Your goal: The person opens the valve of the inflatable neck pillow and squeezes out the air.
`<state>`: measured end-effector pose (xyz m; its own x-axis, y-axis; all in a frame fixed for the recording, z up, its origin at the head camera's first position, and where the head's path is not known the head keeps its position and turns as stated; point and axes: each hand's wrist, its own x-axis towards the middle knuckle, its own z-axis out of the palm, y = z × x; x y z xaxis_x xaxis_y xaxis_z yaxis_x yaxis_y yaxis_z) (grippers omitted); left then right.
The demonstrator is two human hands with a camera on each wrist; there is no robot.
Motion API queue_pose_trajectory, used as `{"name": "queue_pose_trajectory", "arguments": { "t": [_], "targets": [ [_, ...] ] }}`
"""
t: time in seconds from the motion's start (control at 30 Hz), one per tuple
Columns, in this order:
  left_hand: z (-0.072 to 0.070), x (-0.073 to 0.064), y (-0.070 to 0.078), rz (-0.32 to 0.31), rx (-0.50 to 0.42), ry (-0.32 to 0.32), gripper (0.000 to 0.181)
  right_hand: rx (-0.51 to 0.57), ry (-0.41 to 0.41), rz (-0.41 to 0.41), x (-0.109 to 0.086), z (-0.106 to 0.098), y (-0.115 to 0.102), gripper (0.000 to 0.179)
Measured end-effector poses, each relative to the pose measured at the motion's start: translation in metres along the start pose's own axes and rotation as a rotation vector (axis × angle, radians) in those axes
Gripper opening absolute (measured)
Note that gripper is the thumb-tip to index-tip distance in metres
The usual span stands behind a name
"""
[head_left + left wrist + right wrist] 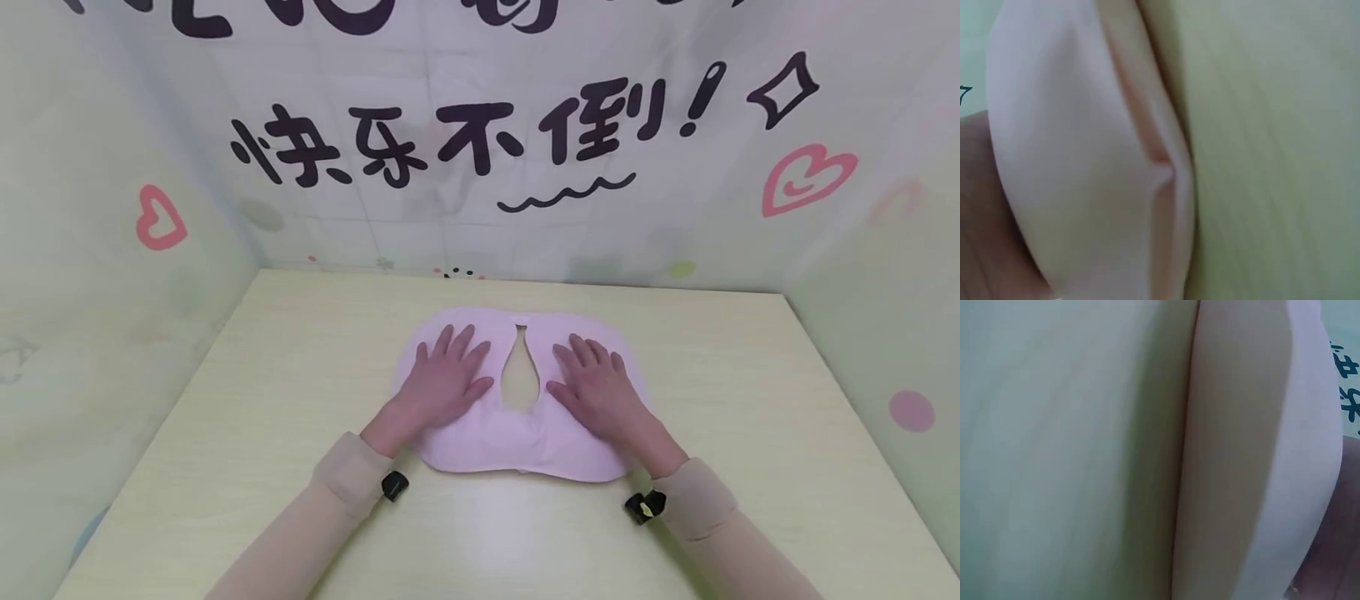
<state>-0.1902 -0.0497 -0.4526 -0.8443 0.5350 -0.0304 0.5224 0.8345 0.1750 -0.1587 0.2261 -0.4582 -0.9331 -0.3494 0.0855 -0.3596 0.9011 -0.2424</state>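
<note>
Head-camera view had the pink pillow (487,446) lying flat on the table (262,400), near its far edge, with its teardrop hole (520,379) narrowing away from the person and the tabletop showing through. The left hand (442,379) rested palm down on the pillow's left half, fingers spread and gripping nothing. The right hand (600,387) lay on the right half in much the same way, its fingers relaxed and closer together, not clasping the fabric. Both thumbs pointed towards the hole without covering it.

As far as the pictures told, the laying-out looked largely done: the pillow was spread to its full outline, sat roughly square to the person, and had its hole clear. What was left seemed small, perhaps some pressing or smoothing. Left wrist view showed a puckered crease (1163,172) along the near edge, so the cover was not wholly even there; right wrist view showed a smoother border, shaded on its lower side. Slight ripples also ran along the near border in the head view. Whether the hands were flattening the pillow or merely resting after setting it down could not be told, so the work could not be called finished.
</note>
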Motion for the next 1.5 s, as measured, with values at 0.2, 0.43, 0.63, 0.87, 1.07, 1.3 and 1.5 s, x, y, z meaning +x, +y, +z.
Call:
{"name": "queue_pose_trajectory", "arguments": {
  "t": [0.2, 0.43, 0.63, 0.87, 1.07, 1.3, 1.5],
  "targets": [
    [0.002, 0.002, -0.002, 0.001, -0.008, -0.024, 0.061, -0.006, -0.024, 0.016, 0.001, 0.006, 0.001, 0.062],
    [0.003, 0.004, -0.003, -0.010, -0.007, -0.044, 0.061, -0.030, -0.034, 0.016, 0.001, 0.009, 0.002, 0.063],
    [0.005, 0.004, -0.003, -0.019, 0.005, -0.066, 0.063, -0.036, -0.029, 0.005, 0.000, 0.010, 0.002, 0.062],
    [0.006, 0.004, -0.002, -0.008, 0.038, -0.073, 0.065, -0.046, -0.036, 0.014, -0.001, 0.011, 0.002, 0.060],
    [0.005, 0.003, -0.001, -0.016, 0.011, -0.071, 0.065, -0.038, -0.017, 0.026, -0.003, 0.005, -0.001, 0.063],
    [-0.004, -0.007, -0.004, -0.003, -0.018, -0.016, 0.068, 0.050, 0.224, 0.076, -0.012, -0.023, -0.009, 0.060],
    [-0.008, -0.026, 0.001, 0.049, -0.009, 0.038, 0.065, 0.025, 0.173, 0.046, -0.023, -0.019, -0.017, 0.063]
  ]
}}
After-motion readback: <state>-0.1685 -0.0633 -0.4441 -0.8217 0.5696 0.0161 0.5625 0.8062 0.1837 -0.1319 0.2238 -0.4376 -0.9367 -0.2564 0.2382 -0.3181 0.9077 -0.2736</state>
